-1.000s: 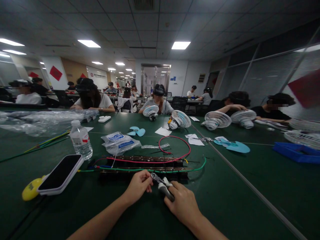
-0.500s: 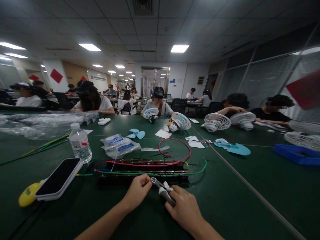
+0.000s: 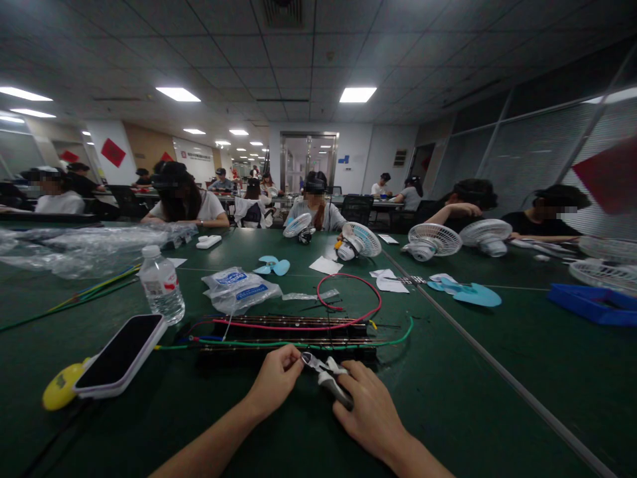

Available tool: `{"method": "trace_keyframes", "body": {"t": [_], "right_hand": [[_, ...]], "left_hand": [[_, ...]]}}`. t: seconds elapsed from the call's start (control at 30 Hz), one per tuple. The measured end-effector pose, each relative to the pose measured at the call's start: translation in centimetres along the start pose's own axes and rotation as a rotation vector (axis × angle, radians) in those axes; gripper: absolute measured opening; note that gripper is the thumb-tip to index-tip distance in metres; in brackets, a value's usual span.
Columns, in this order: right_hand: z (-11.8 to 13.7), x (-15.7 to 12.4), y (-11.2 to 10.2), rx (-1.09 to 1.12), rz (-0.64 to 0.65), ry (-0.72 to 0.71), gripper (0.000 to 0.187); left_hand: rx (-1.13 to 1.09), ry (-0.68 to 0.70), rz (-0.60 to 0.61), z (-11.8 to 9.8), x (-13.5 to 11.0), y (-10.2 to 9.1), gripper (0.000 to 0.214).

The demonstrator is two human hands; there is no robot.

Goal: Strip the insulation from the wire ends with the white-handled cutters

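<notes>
Smooth dark green tabletop (image 3: 478, 411): it spreads beneath everything within your reach, including the pair of long black strips lined with copper-coloured bars (image 3: 279, 320).
Black strips: they lie crosswise in front of you; they could be knocked askew if your fingers snag the wires on them.
Looped red plastic-coated wire (image 3: 381, 302): it runs over the far strip and curls beyond it; a tug on one end might drag the loop out of line.
Thin green plastic-coated wire (image 3: 249, 342): it lies along the near strip, so a tool tip straying forward could catch or nick it.
Bare right hand (image 3: 371, 413): back upward, forearm angled in from the near right of the strips, your grip is wrapped round the handles of the grey-and-white-handled metal pliers (image 3: 332, 388).
Bare left hand (image 3: 273, 380): on the strips' near side, fingers curled, your grip is narrow, thumb and forefinger together; you cannot tell whether they pinch something small.
Pliers: slanted at the strips' near edge, nose by your left fingertips; a careless squeeze could nip skin, a loose hold could let the nose slip.
</notes>
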State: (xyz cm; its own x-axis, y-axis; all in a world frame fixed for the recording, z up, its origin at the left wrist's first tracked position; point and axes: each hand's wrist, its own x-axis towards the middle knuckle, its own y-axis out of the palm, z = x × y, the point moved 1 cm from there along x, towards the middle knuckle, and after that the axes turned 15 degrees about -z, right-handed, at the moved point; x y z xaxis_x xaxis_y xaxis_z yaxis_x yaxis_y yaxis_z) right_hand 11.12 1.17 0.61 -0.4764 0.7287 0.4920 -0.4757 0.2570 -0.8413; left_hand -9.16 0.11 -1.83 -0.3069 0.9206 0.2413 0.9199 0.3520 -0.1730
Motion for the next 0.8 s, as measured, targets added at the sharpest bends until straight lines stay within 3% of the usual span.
{"method": "trace_keyframes", "body": {"t": [0.33,0.8], "right_hand": [[-0.3,-0.09,0.16,0.053,-0.04,-0.011,0.03],[-0.3,-0.13,0.07,0.057,-0.013,-0.026,0.021]], "left_hand": [[-0.023,-0.053,0.039,0.16,0.12,0.22,0.014],[-0.067,-0.079,0.025,-0.14,0.09,0.21,0.011]]}}
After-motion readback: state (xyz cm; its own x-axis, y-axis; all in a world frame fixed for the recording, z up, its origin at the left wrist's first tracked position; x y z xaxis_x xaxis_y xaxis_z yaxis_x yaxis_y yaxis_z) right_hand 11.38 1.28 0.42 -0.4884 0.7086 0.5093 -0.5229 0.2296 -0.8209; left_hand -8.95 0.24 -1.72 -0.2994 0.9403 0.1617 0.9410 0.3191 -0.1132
